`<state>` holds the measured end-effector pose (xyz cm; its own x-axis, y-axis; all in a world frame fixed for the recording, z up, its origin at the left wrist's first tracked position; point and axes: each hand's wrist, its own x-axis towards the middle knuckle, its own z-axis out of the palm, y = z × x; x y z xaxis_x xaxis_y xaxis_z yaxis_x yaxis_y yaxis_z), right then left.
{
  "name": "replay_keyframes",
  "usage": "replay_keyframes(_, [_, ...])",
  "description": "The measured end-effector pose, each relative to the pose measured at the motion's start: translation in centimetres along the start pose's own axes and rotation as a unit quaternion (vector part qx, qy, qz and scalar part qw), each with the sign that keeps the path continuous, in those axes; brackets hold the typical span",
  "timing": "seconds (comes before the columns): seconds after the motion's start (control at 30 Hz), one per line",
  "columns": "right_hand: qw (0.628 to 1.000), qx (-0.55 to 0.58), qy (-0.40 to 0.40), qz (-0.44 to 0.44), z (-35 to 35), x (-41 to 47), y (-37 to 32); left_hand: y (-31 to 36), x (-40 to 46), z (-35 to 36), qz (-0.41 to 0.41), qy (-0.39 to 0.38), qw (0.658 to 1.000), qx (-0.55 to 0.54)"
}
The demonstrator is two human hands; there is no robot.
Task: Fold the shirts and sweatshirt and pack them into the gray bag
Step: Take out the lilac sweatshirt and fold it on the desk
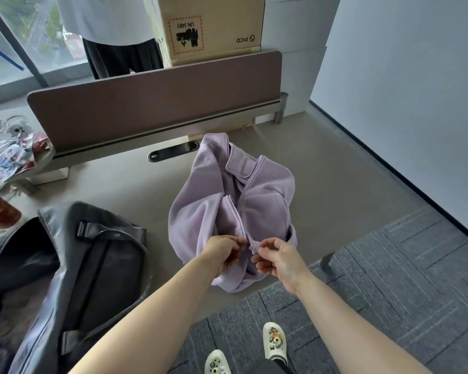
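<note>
Sweatshirt (235, 209) lay unzipped on desk (322, 184) beside gray bag (92, 265) (open). Left hand (223, 253) pinched hem, right hand (278, 259) pinched zipper end; zipping likely precedes folding.

Lilac sweatshirt (254, 201) — crumpled beside gray bag (73, 265)

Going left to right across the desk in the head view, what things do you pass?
Pile of wrappers and cables → gray bag → left hand → zipper pull → right hand, both hands pinching the lilac sweatshirt at its zipper's bottom end.
</note>
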<state>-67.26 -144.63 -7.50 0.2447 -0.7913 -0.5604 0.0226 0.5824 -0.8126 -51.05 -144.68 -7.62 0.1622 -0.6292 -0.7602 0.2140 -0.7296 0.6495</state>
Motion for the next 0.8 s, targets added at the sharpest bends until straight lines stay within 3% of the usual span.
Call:
replay_keyframes(0.17, [0.997,-0.069,-0.013,-0.038,0.1,-0.2,0.2,0.2,0.2,0.1,-0.018,-0.004,0.998,0.063])
replay_keyframes(0.37, [0.987,-0.141,-0.030,-0.064,0.0,-0.3,0.2,0.5,0.7,0.6,0.026,0.003,0.987,0.156])
replay_keyframes(0.57, [0.991,-0.117,0.061,-0.024,1.0,-0.3,0.7,0.2,1.0,1.7,0.028,0.026,0.999,0.035])
replay_keyframes(0.8, [0.988,0.015,0.041,0.146,1.8,-0.5,-0.5,1.4,0.7,2.7,0.011,0.018,0.999,-0.034])
